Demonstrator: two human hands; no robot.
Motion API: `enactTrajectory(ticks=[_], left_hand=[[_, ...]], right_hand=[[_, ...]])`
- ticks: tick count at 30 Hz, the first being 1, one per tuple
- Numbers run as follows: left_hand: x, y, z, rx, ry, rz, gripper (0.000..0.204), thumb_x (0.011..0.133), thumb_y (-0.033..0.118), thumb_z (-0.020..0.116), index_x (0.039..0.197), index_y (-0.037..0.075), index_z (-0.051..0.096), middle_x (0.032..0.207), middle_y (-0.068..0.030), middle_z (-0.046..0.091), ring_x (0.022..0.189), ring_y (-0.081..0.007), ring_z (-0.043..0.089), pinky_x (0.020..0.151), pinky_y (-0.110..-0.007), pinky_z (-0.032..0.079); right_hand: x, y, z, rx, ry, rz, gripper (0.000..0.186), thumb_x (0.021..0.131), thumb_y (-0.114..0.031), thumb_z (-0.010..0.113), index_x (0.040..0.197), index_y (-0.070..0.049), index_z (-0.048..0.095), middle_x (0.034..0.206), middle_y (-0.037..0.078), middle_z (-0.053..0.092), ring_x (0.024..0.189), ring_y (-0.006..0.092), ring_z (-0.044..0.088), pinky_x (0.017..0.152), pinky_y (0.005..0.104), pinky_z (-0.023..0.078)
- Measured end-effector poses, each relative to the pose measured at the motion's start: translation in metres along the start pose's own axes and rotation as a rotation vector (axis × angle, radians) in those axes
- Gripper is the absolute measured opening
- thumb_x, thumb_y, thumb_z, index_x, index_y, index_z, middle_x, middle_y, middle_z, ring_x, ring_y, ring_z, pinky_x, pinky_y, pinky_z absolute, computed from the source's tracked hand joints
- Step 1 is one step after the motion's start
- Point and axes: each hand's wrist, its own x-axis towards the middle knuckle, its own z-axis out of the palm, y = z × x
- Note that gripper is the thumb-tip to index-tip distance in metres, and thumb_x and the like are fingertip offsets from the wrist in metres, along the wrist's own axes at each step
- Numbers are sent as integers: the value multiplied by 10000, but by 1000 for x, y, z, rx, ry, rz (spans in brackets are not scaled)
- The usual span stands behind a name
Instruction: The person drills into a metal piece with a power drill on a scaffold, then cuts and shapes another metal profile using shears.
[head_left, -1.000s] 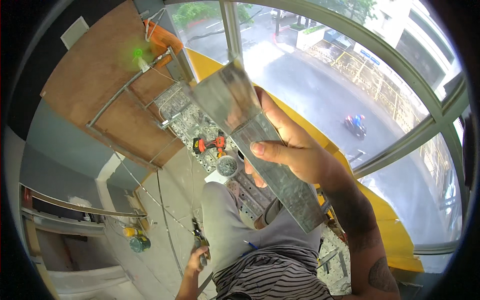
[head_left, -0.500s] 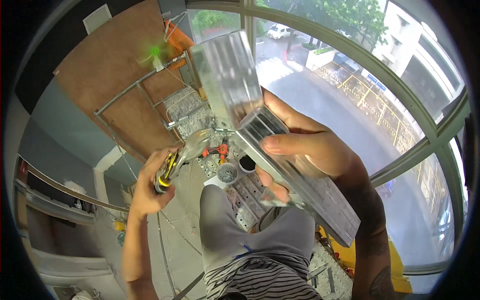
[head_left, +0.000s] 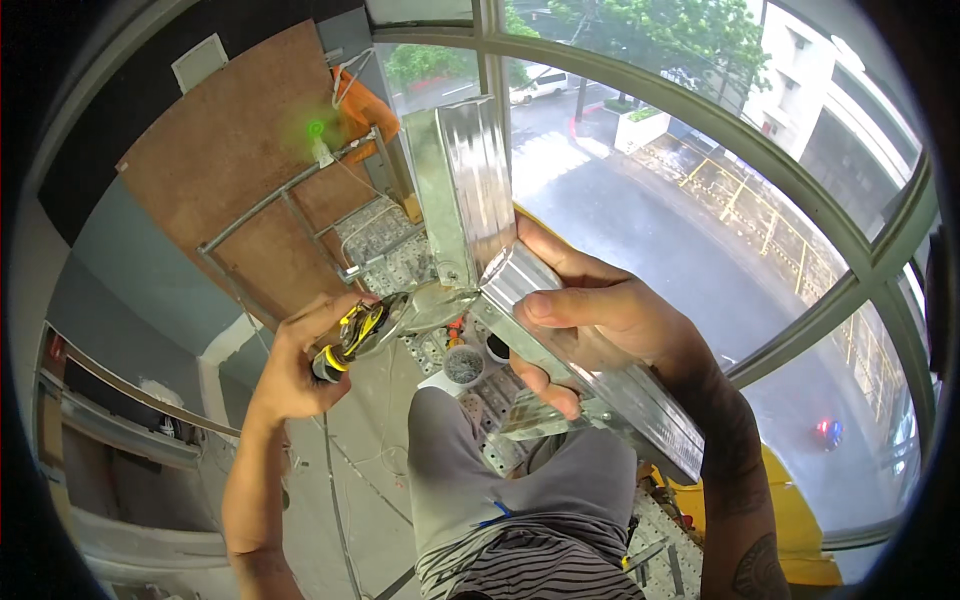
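My left hand (head_left: 305, 355) is closed around the yellow-and-black handles of a pair of tin snips (head_left: 432, 306). The metal jaws of the snips touch the edge of a galvanized metal channel (head_left: 625, 385) where it bends. My right hand (head_left: 610, 310) grips the lower length of that channel, thumb on top and fingers wrapped beneath. From the bend, the other length of the channel (head_left: 465, 180) points up and away. A small screw head (head_left: 453, 275) shows near the joint. Another metal piece (head_left: 545, 415) hangs from the lower length, below my right fingers.
Below my hands, a white tub (head_left: 463, 366) of small metal fasteners stands on a perforated metal platform, beside a dark-filled container (head_left: 498, 348). A metal guard rail (head_left: 270, 195) is at the left. Large curved windows (head_left: 690, 230) run along the right, with a yellow sheet (head_left: 790, 510) below.
The snips have moved right, and their jaws now meet the channel at its bend. The channel has shifted slightly down, its upper length more upright. The red drill is now mostly hidden.
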Motion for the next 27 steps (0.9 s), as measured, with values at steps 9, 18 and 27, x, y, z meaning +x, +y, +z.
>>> enactTrajectory(ticks=[9, 18, 27], left_hand=[[-12, 9, -13, -18, -59, -117, 687, 570, -63, 591, 1255, -22, 626, 1087, -121, 668, 982, -166, 612, 914, -273, 455], [-16, 49, -10, -9, 38, -355, 500, 643, -56, 529, 1132, -54, 637, 847, -11, 551, 805, -103, 502, 750, -239, 419], [-6, 61, -21, 56, -102, -436, 637, 670, -55, 513, 1303, -73, 579, 857, -9, 538, 811, -113, 501, 806, -253, 452]], right_hand=[[0, -6, 0, -53, 107, 35, 717, 1031, -145, 525, 1587, -62, 79, 878, 181, 662, 621, 251, 645, 588, 337, 515], [3, -8, -14, -197, 85, -52, 704, 1016, -174, 557, 1566, 3, 156, 1147, 180, 612, 886, 201, 648, 772, 311, 522], [15, 5, -28, -511, 200, -211, 742, 1028, -208, 565, 1587, -35, 107, 1126, 137, 622, 804, 159, 654, 722, 336, 558]])
